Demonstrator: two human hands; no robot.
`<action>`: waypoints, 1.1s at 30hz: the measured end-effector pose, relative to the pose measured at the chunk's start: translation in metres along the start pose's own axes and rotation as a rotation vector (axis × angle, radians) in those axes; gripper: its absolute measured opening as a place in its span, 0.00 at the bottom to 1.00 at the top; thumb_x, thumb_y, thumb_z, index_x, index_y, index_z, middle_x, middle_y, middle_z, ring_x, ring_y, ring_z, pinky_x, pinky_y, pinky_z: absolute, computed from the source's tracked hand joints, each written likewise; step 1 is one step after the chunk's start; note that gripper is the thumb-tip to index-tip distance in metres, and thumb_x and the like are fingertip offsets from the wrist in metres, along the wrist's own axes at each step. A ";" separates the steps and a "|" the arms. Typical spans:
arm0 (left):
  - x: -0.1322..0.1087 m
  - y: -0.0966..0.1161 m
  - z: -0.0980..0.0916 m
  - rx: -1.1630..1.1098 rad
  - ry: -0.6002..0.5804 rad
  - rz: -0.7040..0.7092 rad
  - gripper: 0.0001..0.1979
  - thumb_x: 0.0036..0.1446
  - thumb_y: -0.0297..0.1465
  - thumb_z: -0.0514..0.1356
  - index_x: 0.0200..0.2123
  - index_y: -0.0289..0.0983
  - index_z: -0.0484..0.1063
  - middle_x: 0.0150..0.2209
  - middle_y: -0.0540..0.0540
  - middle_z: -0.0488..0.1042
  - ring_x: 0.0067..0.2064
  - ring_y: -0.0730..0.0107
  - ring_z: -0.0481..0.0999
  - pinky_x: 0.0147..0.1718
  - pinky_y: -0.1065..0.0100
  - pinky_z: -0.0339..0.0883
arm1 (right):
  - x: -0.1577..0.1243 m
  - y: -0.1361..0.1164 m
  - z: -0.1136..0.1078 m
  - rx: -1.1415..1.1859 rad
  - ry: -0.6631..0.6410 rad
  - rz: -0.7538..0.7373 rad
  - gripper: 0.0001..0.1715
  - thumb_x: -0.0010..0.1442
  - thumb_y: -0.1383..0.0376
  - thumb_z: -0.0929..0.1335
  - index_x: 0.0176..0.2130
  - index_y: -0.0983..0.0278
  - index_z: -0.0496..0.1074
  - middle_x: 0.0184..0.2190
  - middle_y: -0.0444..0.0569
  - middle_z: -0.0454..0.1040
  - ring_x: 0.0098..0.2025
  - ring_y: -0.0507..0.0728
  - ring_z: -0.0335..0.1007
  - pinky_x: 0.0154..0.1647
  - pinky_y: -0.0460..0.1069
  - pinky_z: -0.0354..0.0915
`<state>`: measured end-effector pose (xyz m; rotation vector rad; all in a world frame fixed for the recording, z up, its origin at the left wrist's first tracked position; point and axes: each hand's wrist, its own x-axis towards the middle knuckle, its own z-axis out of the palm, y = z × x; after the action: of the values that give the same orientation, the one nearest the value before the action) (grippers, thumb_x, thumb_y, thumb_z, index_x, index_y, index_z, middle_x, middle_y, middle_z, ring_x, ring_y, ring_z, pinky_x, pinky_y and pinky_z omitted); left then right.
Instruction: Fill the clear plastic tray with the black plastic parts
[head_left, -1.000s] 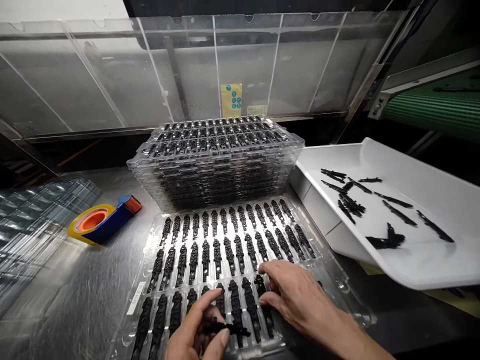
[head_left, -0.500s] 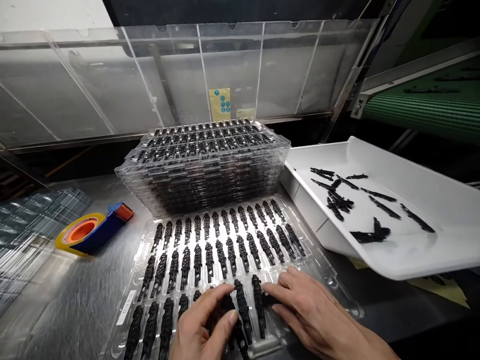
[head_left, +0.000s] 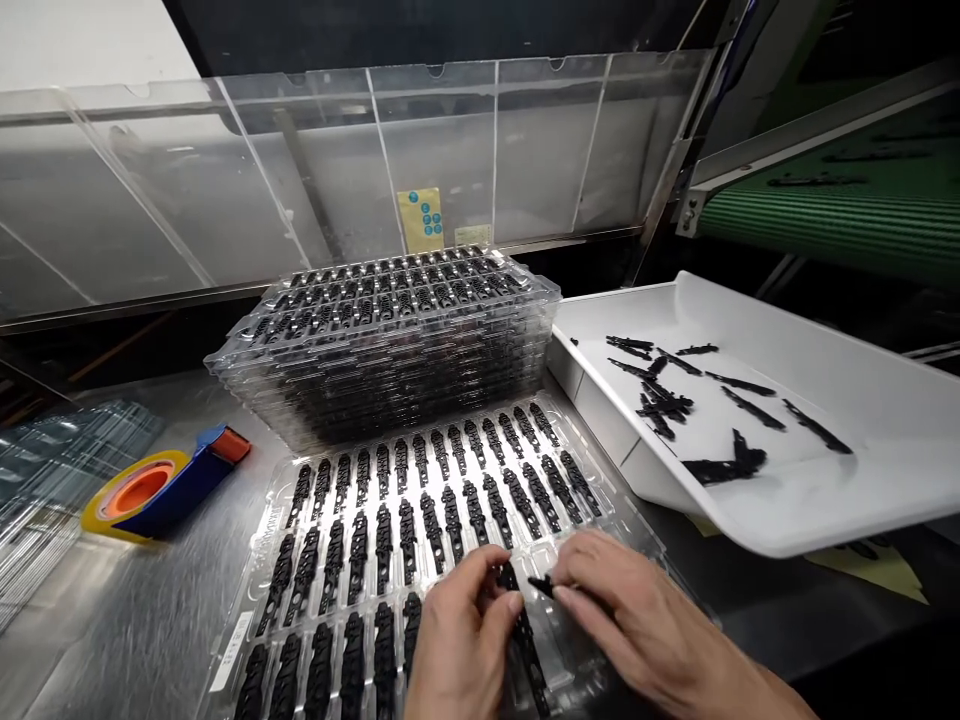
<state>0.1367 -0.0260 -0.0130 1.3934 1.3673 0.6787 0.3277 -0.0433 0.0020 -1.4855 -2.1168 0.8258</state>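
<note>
Crowding tray's [head_left: 270, 520] near edge, both hands [head_left: 457, 640] meet.

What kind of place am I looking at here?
Most likely a factory packing or inspection bench. Small black plastic parts sit in rows in a clear tray, behind it stands a stack of filled trays, and a white chute with loose parts lies below a green conveyor belt.

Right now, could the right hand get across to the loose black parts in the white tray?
Probably yes. The right hand rests on the clear tray, and the white tray sits open-topped just to its right, with nothing standing between it and the loose black parts.
</note>
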 end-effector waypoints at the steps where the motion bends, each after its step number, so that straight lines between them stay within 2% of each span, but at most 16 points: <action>1: 0.003 0.001 0.006 0.059 -0.003 0.023 0.14 0.54 0.29 0.56 0.45 0.38 0.73 0.34 0.46 0.74 0.37 0.65 0.73 0.39 0.66 0.67 | -0.001 0.003 -0.001 0.064 0.035 0.036 0.13 0.68 0.64 0.57 0.35 0.61 0.66 0.35 0.46 0.68 0.38 0.54 0.64 0.39 0.50 0.61; 5: 0.010 0.007 0.026 0.341 -0.002 0.127 0.21 0.54 0.22 0.52 0.51 0.37 0.70 0.46 0.41 0.74 0.47 0.61 0.73 0.48 0.62 0.66 | -0.004 0.012 0.001 0.178 0.184 0.156 0.16 0.68 0.58 0.57 0.34 0.61 0.67 0.31 0.44 0.69 0.33 0.52 0.66 0.36 0.47 0.62; 8: 0.009 0.013 0.033 0.605 -0.017 0.149 0.24 0.55 0.17 0.47 0.53 0.36 0.67 0.46 0.39 0.72 0.43 0.62 0.74 0.43 0.63 0.67 | -0.005 0.014 0.000 0.196 0.293 0.194 0.16 0.68 0.56 0.58 0.35 0.61 0.67 0.29 0.43 0.70 0.30 0.52 0.66 0.33 0.46 0.62; 11: 0.007 0.020 0.034 0.855 0.002 0.119 0.23 0.54 0.16 0.47 0.49 0.37 0.69 0.45 0.41 0.69 0.39 0.65 0.74 0.35 0.67 0.66 | -0.006 0.011 -0.005 0.207 0.374 0.229 0.17 0.67 0.54 0.58 0.35 0.61 0.68 0.27 0.42 0.69 0.28 0.52 0.65 0.31 0.46 0.61; 14: 0.007 0.025 0.035 1.014 0.009 0.109 0.19 0.55 0.16 0.48 0.41 0.39 0.72 0.42 0.44 0.70 0.42 0.62 0.71 0.33 0.67 0.64 | -0.004 0.006 -0.009 0.200 0.255 0.251 0.18 0.66 0.55 0.59 0.33 0.61 0.68 0.26 0.42 0.69 0.28 0.52 0.65 0.31 0.46 0.60; 16: 0.007 0.026 0.034 1.041 -0.010 0.126 0.17 0.55 0.17 0.49 0.38 0.39 0.73 0.41 0.45 0.70 0.44 0.60 0.69 0.35 0.65 0.64 | -0.003 0.006 -0.008 0.176 0.115 0.266 0.18 0.66 0.57 0.59 0.30 0.61 0.68 0.26 0.42 0.70 0.29 0.52 0.66 0.30 0.46 0.58; 18: 0.007 0.026 0.031 1.023 -0.029 0.155 0.16 0.56 0.18 0.49 0.38 0.39 0.73 0.41 0.45 0.71 0.44 0.59 0.68 0.37 0.63 0.64 | -0.001 0.008 -0.004 0.113 0.033 0.277 0.18 0.66 0.59 0.58 0.28 0.62 0.67 0.25 0.42 0.71 0.28 0.52 0.66 0.29 0.46 0.57; 22: -0.001 0.021 0.019 1.039 0.013 0.212 0.16 0.59 0.21 0.48 0.43 0.38 0.72 0.40 0.43 0.70 0.41 0.60 0.67 0.36 0.63 0.63 | 0.001 0.013 0.005 -0.148 0.037 0.315 0.17 0.66 0.61 0.59 0.28 0.61 0.66 0.23 0.43 0.71 0.26 0.54 0.67 0.28 0.48 0.53; 25: -0.009 0.015 0.009 1.086 0.094 0.191 0.14 0.62 0.23 0.48 0.39 0.37 0.74 0.38 0.43 0.70 0.40 0.61 0.67 0.36 0.63 0.62 | 0.003 0.013 0.009 -0.309 0.054 0.321 0.13 0.64 0.60 0.61 0.29 0.61 0.66 0.22 0.44 0.71 0.26 0.56 0.68 0.28 0.49 0.50; 29: -0.010 0.012 0.005 1.083 0.068 0.155 0.13 0.61 0.26 0.49 0.33 0.37 0.73 0.36 0.43 0.69 0.40 0.60 0.67 0.37 0.61 0.60 | 0.006 0.009 0.013 -0.375 0.051 0.271 0.12 0.63 0.61 0.63 0.28 0.61 0.65 0.23 0.44 0.72 0.25 0.55 0.68 0.26 0.49 0.47; 33: -0.006 0.014 0.011 1.067 0.032 0.127 0.14 0.62 0.27 0.48 0.33 0.36 0.73 0.36 0.42 0.70 0.40 0.58 0.68 0.37 0.61 0.61 | 0.007 0.008 0.014 -0.345 0.061 0.192 0.13 0.64 0.63 0.62 0.27 0.61 0.64 0.24 0.43 0.71 0.27 0.53 0.67 0.27 0.48 0.50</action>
<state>0.1502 -0.0319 -0.0023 2.3027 1.7656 -0.0201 0.3220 -0.0383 -0.0143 -1.8866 -2.1751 0.4838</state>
